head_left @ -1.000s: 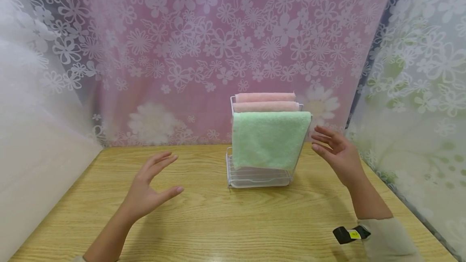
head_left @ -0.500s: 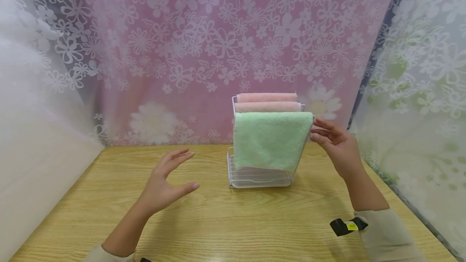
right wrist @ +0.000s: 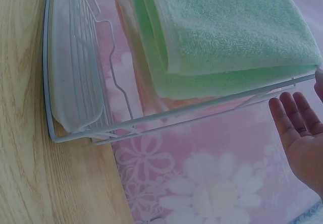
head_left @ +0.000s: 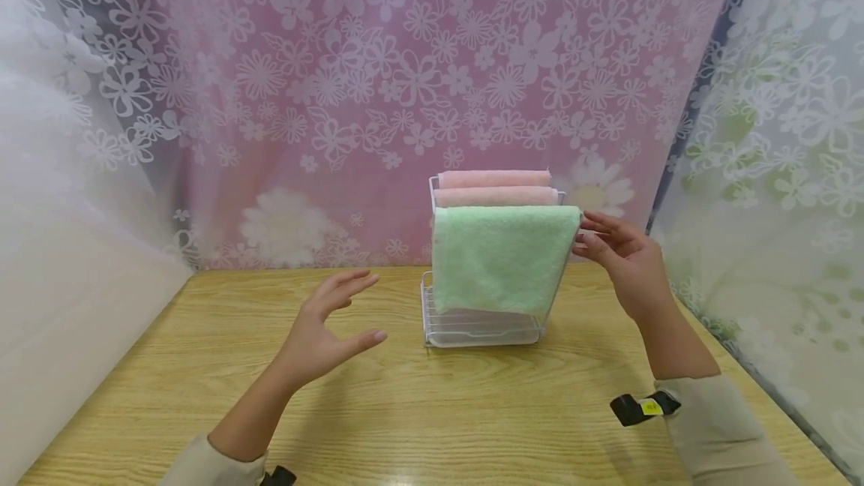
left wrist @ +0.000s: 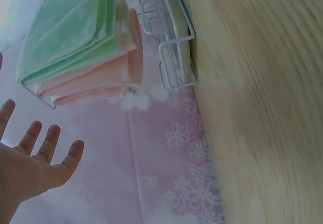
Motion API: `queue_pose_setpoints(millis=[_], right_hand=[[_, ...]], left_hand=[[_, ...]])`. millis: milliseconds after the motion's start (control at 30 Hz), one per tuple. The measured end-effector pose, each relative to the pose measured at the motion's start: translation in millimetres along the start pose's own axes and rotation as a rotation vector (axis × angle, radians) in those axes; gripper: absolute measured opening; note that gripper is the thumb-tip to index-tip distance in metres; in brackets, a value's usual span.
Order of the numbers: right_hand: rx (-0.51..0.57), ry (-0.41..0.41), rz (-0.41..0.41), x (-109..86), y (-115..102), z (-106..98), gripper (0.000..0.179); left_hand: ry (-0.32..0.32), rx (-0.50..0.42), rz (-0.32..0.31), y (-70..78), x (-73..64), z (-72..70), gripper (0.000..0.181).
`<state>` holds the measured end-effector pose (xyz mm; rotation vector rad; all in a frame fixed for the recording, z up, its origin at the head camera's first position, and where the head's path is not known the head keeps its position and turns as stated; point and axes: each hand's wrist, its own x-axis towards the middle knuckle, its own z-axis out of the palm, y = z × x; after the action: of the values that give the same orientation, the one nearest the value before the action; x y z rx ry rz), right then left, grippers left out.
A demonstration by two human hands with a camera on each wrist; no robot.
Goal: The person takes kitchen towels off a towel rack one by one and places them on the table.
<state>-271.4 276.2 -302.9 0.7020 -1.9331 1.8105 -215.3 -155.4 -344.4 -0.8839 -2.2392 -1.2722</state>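
A green towel hangs folded over the front bar of a white wire rack. Behind it, two pink towels hang over the other bars. My right hand is at the rack's upper right corner, its fingertips right at the green towel's top edge. In the right wrist view its fingers lie loosely extended below the rack's side bar. My left hand hovers left of the rack, thumb and fingers spread apart, holding nothing. From the left wrist view, the left hand is apart from the towels.
The rack's base holds a white tray and stands on a wood-grain table. A pink floral curtain hangs behind it, with pale sheets on both sides. Black straps circle the sleeves.
My left hand has moved right, closer to the rack. The right hand has moved slightly up and left until its fingertips reach the green towel's upper right corner. Rack and towels stay put.
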Motion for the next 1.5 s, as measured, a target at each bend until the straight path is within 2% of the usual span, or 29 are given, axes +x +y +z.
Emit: queue_pose_setpoints(millis=[167,533,667,867,1267,1500], right_hand=[[0.053,-0.005,-0.018,4.2,-2,1,0.035],[-0.009,0.03,0.037,12.5,-4,4,0.023],[-0.005,0.039,0.04,15.4,-6,5,0.024],[0.037,0.058,0.026,19.0,-8,7,0.026],[0.088,0.069,-0.005,21.8,-5,10,0.018],[0.147,0.084,-0.054,22.7,-2,14,0.012]], left_hand=[[-0.005,-0.012,-0.011,5.3,6.1,1.0,0.066],[-0.04,-0.043,0.007,16.8,21.7,5.4,0.064],[-0.051,-0.048,0.018,18.5,26.7,7.0,0.064],[-0.055,-0.06,0.035,24.2,33.9,8.2,0.065],[-0.063,-0.057,0.071,33.8,50.1,11.7,0.064],[-0.067,-0.045,0.132,41.8,65.2,14.2,0.065]])
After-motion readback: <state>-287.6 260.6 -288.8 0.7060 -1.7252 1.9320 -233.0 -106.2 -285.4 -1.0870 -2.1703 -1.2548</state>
